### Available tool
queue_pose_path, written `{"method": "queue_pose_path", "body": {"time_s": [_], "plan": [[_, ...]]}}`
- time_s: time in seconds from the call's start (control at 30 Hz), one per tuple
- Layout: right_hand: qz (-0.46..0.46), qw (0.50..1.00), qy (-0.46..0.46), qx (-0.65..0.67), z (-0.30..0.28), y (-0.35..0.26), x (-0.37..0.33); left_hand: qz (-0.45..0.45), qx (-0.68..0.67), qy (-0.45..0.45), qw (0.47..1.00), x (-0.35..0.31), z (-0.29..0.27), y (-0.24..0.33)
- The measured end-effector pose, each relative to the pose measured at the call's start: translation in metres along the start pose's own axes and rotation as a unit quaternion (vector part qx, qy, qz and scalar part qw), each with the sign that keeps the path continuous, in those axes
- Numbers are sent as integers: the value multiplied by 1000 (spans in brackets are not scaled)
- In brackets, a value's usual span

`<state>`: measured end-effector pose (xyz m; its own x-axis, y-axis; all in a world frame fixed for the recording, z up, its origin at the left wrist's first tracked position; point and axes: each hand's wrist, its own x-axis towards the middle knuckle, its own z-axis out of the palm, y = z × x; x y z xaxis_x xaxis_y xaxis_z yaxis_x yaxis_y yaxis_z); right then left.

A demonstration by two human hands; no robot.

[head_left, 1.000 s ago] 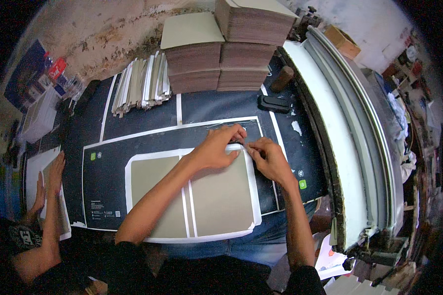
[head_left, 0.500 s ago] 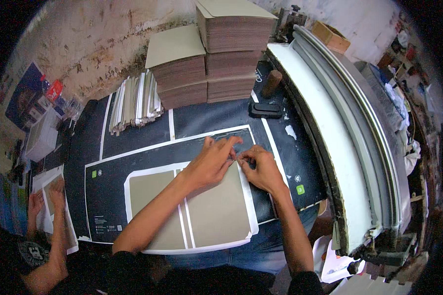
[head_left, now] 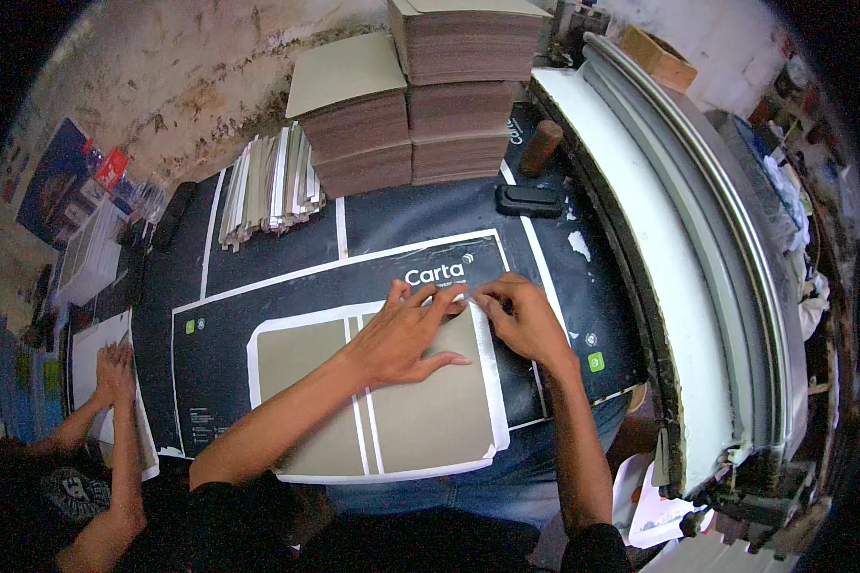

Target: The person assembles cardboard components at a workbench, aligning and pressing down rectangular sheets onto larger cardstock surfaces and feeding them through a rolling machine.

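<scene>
A book cover blank [head_left: 428,420] lies flat before me: two grey boards with narrow white gaps between them, edged by a white paper border. My left hand [head_left: 401,334] reaches across it, fingertips at the far edge near the top right corner, thumb stretched out over the right board. At that same corner my right hand [head_left: 524,323] pinches the white paper edge between thumb and fingers. The fingers partly hide the corner. Beneath the cover is a black printed mat [head_left: 222,363] with a white outline.
Tall stacks of grey boards [head_left: 349,115] stand at the back beside a pile of cut strips [head_left: 269,186]. A black oblong object [head_left: 528,201] and a brown cylinder [head_left: 542,147] lie right of them. A long roller machine [head_left: 683,239] borders the right. A co-worker's hands [head_left: 115,372] press a sheet at left.
My left hand's thumb has swung away from its fingers, which now lie along the far edge. My right hand stays at the corner. At left, the co-worker's hands have come together.
</scene>
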<state>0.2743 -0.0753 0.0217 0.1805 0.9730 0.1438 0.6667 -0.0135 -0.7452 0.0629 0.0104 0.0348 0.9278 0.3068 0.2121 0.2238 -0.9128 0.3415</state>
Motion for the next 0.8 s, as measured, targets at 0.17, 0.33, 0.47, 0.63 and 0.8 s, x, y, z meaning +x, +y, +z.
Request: {"method": "queue_pose_path", "body": {"time_s": [0.17, 0.33, 0.47, 0.63, 0.8], "plan": [[31, 996, 69, 53, -1, -9, -12, -19, -17, -13, 1000, -10, 9, 3], [-36, 992, 122, -14, 15, 0, -19, -75, -130, 12, 989, -3, 5, 6], [-12, 992, 124, 4, 20, -9, -18, -40, -197, 60, 978, 27, -4, -14], [3, 995, 101, 10, 21, -8, -17, 3, -170, 20, 985, 47, -4, -26], [-16, 991, 130, 5, 24, -5, -19, 5, -162, -3, 987, 51, -4, -26]]}}
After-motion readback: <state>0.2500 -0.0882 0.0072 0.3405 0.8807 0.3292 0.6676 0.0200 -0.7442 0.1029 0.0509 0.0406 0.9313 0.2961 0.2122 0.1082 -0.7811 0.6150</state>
